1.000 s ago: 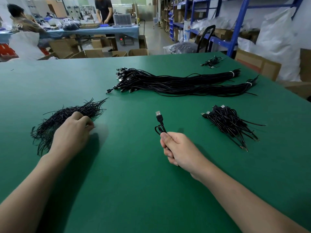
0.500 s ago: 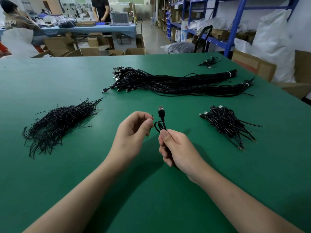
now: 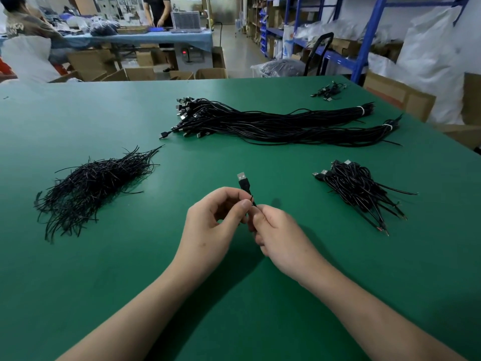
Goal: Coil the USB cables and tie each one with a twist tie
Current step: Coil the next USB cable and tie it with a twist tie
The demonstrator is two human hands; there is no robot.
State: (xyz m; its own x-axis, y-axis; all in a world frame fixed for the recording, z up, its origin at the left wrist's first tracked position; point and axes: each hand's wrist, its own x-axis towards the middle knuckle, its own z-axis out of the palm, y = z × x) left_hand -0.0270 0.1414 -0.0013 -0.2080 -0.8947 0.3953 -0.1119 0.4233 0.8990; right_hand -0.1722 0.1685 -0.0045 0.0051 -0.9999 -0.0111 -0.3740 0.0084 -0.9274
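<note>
Met above the middle of the green bench (image 3: 104, 269), the two hands. Right hand (image 3: 282, 237) closed around a coiled USB cable (image 3: 246, 187), plug end standing up past the knuckles, metal tip pointing away; rest of the coil hidden inside the fist. Left hand (image 3: 210, 225) curled, thumb and forefinger pinched together right at the cable just below the plug, touching the right hand's fingertips. A thin dark strand (image 3: 251, 198) poked out at the pinch, probably a twist tie; too small to be sure.

Off to the left of the hands, well apart: a loose heap of thin black twist ties (image 3: 91, 186), lying flat on the bench. To the right of the hands, also apart: a small pile of coiled, tied cables (image 3: 356, 186), plugs toward the far side, bare wire ends toward the near side. Beyond the hands, farther across the bench: long bundles of uncoiled black cables (image 3: 273, 123), plugs fanned out at the left end, white bands around the right ends. Farther still, near the far right corner: a few more small cables (image 3: 329, 90).
</note>
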